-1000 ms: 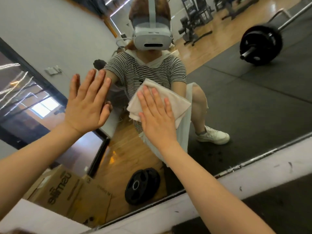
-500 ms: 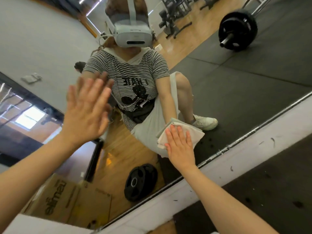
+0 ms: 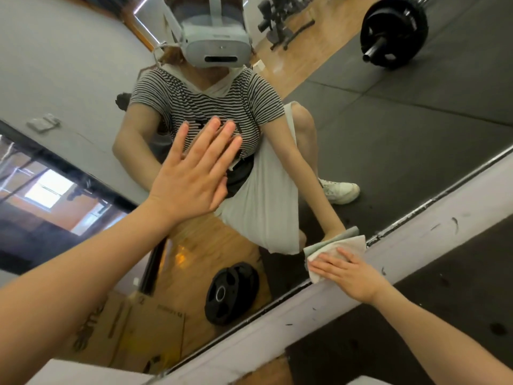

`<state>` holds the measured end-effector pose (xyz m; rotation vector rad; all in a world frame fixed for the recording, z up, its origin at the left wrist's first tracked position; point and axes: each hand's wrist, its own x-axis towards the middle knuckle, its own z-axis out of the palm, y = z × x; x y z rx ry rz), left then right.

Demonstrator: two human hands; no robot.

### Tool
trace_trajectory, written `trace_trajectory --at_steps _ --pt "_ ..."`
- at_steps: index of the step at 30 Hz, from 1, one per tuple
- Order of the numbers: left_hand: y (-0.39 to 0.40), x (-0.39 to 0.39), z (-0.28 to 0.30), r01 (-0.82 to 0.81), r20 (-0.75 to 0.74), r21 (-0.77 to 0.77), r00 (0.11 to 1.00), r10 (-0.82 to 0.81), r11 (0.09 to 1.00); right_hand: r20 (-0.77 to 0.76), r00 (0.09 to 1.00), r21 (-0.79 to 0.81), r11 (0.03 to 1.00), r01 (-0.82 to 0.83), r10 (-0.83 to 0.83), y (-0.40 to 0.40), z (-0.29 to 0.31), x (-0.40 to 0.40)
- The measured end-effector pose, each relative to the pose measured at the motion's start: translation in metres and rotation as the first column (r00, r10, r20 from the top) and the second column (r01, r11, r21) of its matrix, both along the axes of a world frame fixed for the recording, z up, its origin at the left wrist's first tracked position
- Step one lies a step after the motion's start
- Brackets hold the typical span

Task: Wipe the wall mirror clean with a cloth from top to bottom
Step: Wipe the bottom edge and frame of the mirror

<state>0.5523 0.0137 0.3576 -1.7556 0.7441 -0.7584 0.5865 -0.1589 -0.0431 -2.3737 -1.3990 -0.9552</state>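
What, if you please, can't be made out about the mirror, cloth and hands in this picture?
- Mirror, head view: top and side edges cut off by the frame.
- Cloth: part hidden under the right hand.
- Left hand: palm faces away, so contact with the glass is unclear.
- Smears on glass: too faint to tell.

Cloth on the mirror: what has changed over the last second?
The right hand has slid the cloth down the mirror from chest height in the reflection to the bottom edge, by the white ledge. It presses the cloth flat throughout. The left hand stays open, raised toward the glass.
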Motion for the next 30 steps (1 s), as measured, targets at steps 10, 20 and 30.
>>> trace_trajectory --at_steps 10,20,30 --pt "-0.001 0.0 0.001 0.009 0.001 -0.019 1.0 -0.009 1.0 0.101 0.995 0.15 0.988 -0.027 0.012 0.001 0.047 0.018" --pt "-0.001 -0.001 0.002 0.134 -0.017 -0.108 0.991 -0.136 0.985 0.031 0.996 0.597 0.801 0.046 -0.08 0.039 0.202 0.018" --pt "-0.004 -0.003 0.001 0.119 -0.031 -0.201 0.991 -0.128 0.972 -0.176 0.965 0.763 0.592 0.259 -0.196 0.054 0.305 0.015"
